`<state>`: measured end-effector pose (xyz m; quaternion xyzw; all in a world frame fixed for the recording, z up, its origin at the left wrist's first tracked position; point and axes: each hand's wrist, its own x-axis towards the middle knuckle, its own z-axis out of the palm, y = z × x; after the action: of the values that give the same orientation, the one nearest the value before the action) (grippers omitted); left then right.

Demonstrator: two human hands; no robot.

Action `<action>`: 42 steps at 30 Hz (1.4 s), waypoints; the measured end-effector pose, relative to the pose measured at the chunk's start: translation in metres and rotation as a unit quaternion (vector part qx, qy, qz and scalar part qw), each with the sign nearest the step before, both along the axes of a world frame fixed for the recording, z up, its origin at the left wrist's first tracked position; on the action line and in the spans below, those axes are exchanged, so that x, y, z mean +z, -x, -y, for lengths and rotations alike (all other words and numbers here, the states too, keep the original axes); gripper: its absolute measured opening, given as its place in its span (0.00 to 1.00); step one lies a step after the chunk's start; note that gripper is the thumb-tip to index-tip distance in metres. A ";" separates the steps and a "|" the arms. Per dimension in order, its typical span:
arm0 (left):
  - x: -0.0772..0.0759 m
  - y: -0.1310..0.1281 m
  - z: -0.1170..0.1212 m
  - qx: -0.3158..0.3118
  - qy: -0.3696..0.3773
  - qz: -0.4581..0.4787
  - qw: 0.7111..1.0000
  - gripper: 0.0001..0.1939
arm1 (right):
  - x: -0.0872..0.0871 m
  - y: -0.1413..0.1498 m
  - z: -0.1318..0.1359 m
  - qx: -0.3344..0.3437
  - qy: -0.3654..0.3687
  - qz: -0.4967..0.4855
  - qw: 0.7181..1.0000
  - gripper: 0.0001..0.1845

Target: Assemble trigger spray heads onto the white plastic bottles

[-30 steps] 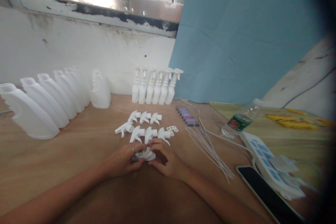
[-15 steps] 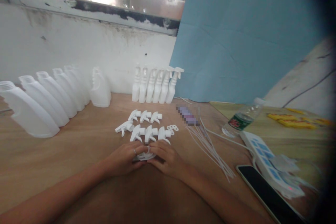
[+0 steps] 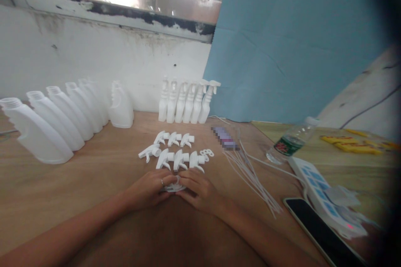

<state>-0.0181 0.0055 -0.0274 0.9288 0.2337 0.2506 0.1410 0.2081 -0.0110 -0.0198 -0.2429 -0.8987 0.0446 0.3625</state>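
My left hand (image 3: 149, 192) and my right hand (image 3: 199, 190) meet low on the wooden table (image 3: 94, 183), fingers curled together round a small white plastic piece (image 3: 174, 186) pressed near the tabletop; it looks like a spray trigger head. A ring shows on my left hand. Just beyond my fingers lie several loose white trigger heads (image 3: 173, 150) in two rows, with small white rings (image 3: 206, 153) beside them.
Open white bottles (image 3: 53, 121) lean in a row at left. Several assembled spray bottles (image 3: 188, 102) stand by the wall. Thin white tubes (image 3: 250, 175), a water bottle (image 3: 290, 142), a power strip (image 3: 322, 194) and a black phone (image 3: 319, 233) lie at right. A blue sheet (image 3: 282, 41) stands behind.
Both hands have lowered the white piece from slightly raised down to the tabletop and closed in over it. Everything else on the table has stayed put.
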 end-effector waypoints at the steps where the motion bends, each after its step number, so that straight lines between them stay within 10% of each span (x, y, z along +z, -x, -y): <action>1: 0.001 0.000 0.000 -0.004 0.001 0.001 1.000 0.11 | 0.000 0.000 0.000 0.000 0.001 0.002 1.000 0.15; 31: 0.005 -0.006 0.007 0.001 -0.028 -0.012 1.000 0.10 | 0.023 -0.011 0.009 0.023 0.097 0.011 0.995 0.24; 38: 0.005 -0.008 0.011 0.036 0.024 -0.027 0.999 0.11 | 0.028 -0.099 -0.049 -0.215 -0.044 0.027 0.975 0.09; 42: 0.005 -0.007 0.011 0.036 0.043 -0.029 0.998 0.16 | 0.027 -0.147 -0.073 -0.336 0.005 0.147 0.930 0.13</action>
<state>-0.0110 -0.0052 -0.0225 0.9196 0.2819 0.2185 0.1649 0.3551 0.0615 0.0076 -0.5365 -0.8074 -0.1119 0.2186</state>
